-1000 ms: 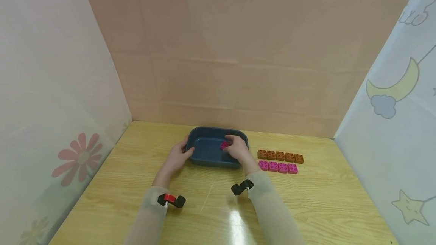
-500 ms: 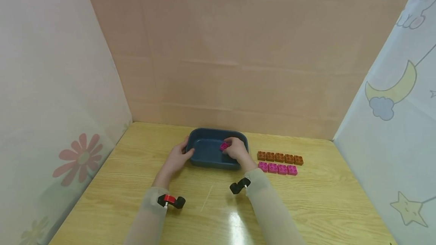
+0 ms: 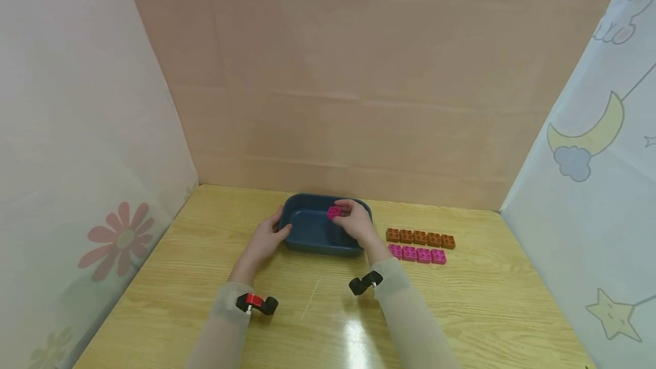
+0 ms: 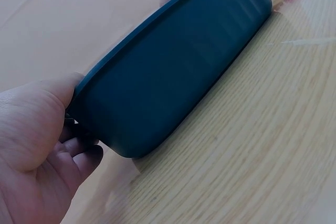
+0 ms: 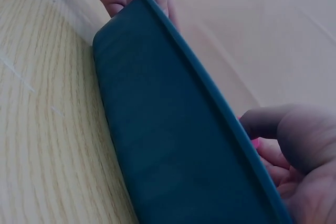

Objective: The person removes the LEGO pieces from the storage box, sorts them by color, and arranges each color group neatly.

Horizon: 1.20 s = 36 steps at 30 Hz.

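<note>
A dark blue rectangular tray [image 3: 324,248] rests on the wooden table. My left hand [image 3: 264,240] grips its left end; in the left wrist view the thumb lies at the rim and the other fingers curl against the outside. Over the right part of the tray, my right hand [image 3: 357,226] pinches a magenta toy building brick [image 3: 333,212] between thumb and fingers. From the right wrist, the tray wall [image 5: 168,114] hides most of that brick, and only a pink sliver shows beside the right hand [image 5: 299,156].
Right of the tray lie two rows of toy bricks on the table [image 3: 318,323]: several orange-brown bricks [image 3: 420,237] behind, several pink bricks [image 3: 423,255] in front. A beige backdrop [image 3: 333,101] stands behind, with patterned white sheets on both sides.
My right hand has raised the magenta brick from low in the tray and shifted it slightly left. The left hand keeps its grip on the tray.
</note>
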Each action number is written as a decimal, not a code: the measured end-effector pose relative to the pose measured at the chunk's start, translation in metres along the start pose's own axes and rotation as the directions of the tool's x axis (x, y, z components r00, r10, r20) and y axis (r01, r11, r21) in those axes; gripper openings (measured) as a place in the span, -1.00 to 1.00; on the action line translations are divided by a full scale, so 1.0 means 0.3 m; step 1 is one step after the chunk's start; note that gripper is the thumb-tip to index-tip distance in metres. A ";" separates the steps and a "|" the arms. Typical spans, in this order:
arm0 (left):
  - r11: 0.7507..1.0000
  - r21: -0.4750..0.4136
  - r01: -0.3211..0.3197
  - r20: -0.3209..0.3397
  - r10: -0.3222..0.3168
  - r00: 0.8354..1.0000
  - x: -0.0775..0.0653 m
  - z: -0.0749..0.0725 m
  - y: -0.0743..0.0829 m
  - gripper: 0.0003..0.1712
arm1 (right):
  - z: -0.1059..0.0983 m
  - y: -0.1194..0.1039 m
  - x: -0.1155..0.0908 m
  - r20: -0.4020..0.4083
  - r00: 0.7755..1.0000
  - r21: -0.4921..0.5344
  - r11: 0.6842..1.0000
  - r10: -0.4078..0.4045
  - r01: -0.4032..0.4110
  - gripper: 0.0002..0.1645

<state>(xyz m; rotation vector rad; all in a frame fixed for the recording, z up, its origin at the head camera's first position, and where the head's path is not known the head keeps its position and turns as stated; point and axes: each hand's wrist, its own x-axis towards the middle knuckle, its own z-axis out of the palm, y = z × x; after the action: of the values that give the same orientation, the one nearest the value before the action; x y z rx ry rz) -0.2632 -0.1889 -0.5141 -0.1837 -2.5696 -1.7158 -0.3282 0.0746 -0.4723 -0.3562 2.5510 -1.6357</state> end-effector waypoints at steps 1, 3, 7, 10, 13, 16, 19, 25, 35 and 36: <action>1.000 0.001 0.000 0.001 0.000 1.000 -0.001 -0.001 0.002 -0.20 | -0.001 0.001 0.001 0.005 1.000 0.010 1.000 -0.003 0.003 -0.44; 1.000 0.001 0.005 0.001 -0.005 1.000 -0.002 -0.001 0.005 -0.20 | -0.002 0.003 0.004 0.010 1.000 0.022 1.000 -0.013 0.013 -0.44; 1.000 0.006 0.004 0.004 -0.004 1.000 -0.001 -0.001 0.004 -0.19 | -0.010 0.005 0.007 0.015 0.999 0.079 0.996 -0.043 0.042 -0.44; 1.000 0.020 -0.003 0.003 0.003 1.000 0.001 -0.002 -0.002 -0.19 | -0.020 0.008 -0.001 0.013 0.998 0.105 0.992 -0.068 0.066 -0.46; 0.999 0.036 -0.014 -0.002 0.014 1.000 0.001 0.000 -0.005 -0.20 | -0.040 0.011 -0.024 0.014 0.996 0.124 0.989 -0.084 0.082 -0.46; 0.999 0.035 -0.020 -0.006 0.020 1.000 0.003 0.001 -0.007 -0.20 | -0.072 -0.015 -0.070 0.041 0.994 0.164 0.982 -0.098 0.090 -0.44; 0.999 0.034 -0.019 -0.007 0.019 1.000 0.005 0.001 -0.007 -0.20 | -0.100 -0.046 -0.119 0.072 0.991 0.230 0.969 -0.114 0.095 -0.39; 0.999 0.041 -0.009 -0.009 0.010 1.000 0.003 0.002 -0.004 -0.20 | -0.119 -0.041 -0.153 0.038 0.989 0.384 0.916 -0.140 0.114 -0.31; 1.000 0.016 -0.016 -0.007 0.016 1.000 0.004 0.001 -0.004 -0.18 | -0.117 -0.024 -0.145 0.010 0.983 0.411 0.897 -0.184 0.164 -0.35; 1.000 0.014 -0.016 -0.006 0.016 1.000 0.004 0.002 -0.003 -0.18 | -0.116 -0.013 -0.139 0.012 0.983 0.407 0.898 -0.186 0.165 -0.35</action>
<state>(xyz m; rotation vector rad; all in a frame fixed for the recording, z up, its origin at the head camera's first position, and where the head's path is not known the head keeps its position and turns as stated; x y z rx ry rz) -0.2644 -0.1887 -0.5149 -0.1977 -2.5682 -1.6896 -0.2942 0.1140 -0.4561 -0.5908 2.1160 -2.1298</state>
